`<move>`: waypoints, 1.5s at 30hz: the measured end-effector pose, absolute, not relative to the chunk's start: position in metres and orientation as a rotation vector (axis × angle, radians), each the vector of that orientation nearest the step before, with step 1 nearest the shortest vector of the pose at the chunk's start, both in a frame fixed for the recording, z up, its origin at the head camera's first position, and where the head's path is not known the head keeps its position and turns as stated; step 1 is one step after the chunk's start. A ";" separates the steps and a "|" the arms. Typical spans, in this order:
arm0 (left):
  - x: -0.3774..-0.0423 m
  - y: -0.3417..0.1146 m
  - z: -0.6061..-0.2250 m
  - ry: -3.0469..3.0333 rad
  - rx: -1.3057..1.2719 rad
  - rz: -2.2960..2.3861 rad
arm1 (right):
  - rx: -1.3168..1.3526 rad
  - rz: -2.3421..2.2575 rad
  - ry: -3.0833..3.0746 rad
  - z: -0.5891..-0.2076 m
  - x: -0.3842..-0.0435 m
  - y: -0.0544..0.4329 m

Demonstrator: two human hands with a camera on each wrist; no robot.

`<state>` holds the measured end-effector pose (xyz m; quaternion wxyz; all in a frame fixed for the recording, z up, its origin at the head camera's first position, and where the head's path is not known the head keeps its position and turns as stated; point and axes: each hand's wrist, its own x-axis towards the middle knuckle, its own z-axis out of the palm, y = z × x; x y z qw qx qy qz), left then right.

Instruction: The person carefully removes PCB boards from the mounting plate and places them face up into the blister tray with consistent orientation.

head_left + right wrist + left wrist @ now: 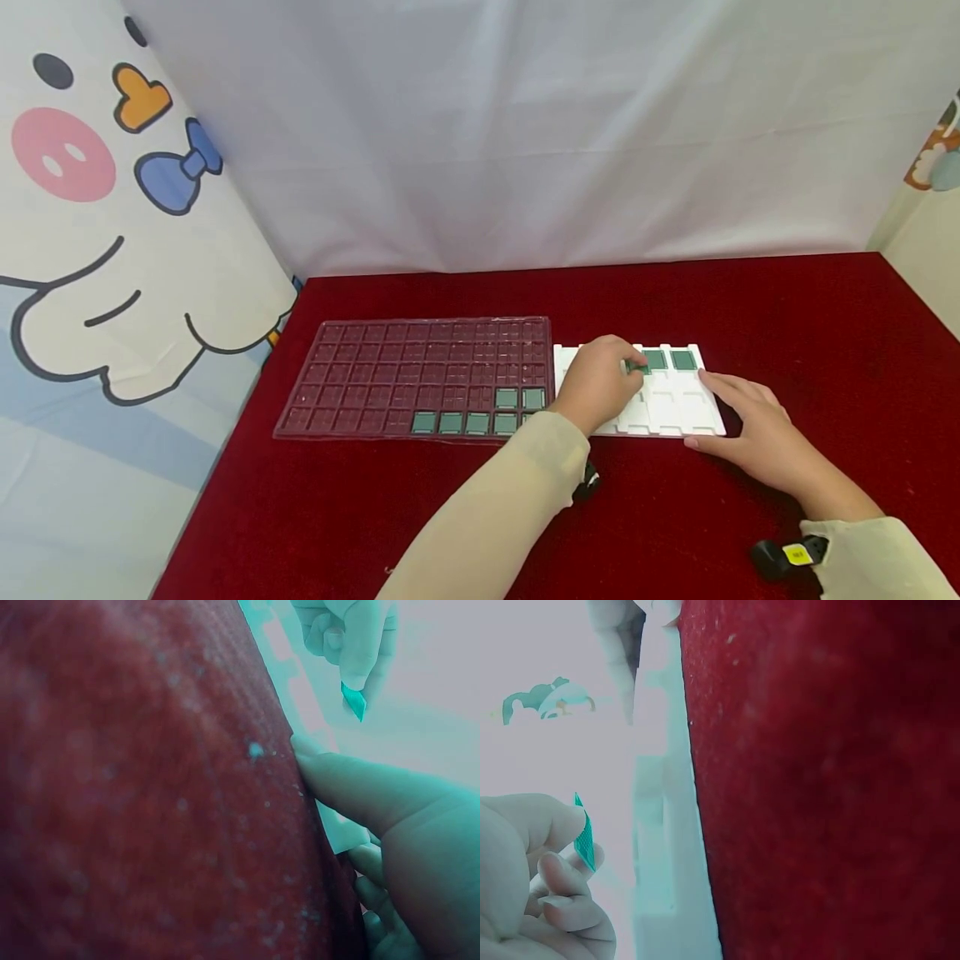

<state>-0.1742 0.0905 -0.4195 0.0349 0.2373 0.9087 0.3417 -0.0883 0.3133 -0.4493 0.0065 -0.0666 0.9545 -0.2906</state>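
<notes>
Pinching a small green square chip (pixel 638 367) between thumb and fingertips, the left hand (pixel 600 387) holds it over the far part of the white foam tray (pixel 667 412), beside two chips (pixel 669 360) already seated there. The right hand (pixel 757 433) lies with straight fingers against the tray's near right edge, apparently steadying it. The step in hand looks like seating the chip in a pocket; the next move likely calls for lowering it flat and square to the recess before the grip loosens. A clear plastic compartment tray (pixel 390 375) on the red-covered counter (pixel 787 317) holds more green chips (pixel 476 414). Both wrist views are washed out, so pocket edges are hard to make out, and the left hand hides the pocket below the chip.
</notes>
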 end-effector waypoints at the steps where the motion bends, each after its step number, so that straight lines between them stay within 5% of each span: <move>1: -0.174 0.090 -0.419 2.794 0.735 1.047 | -0.210 -0.909 2.989 -0.449 -0.088 0.314; 45: -0.160 0.045 -0.421 2.769 0.849 1.153 | -0.203 -0.896 2.995 -0.449 -0.088 0.312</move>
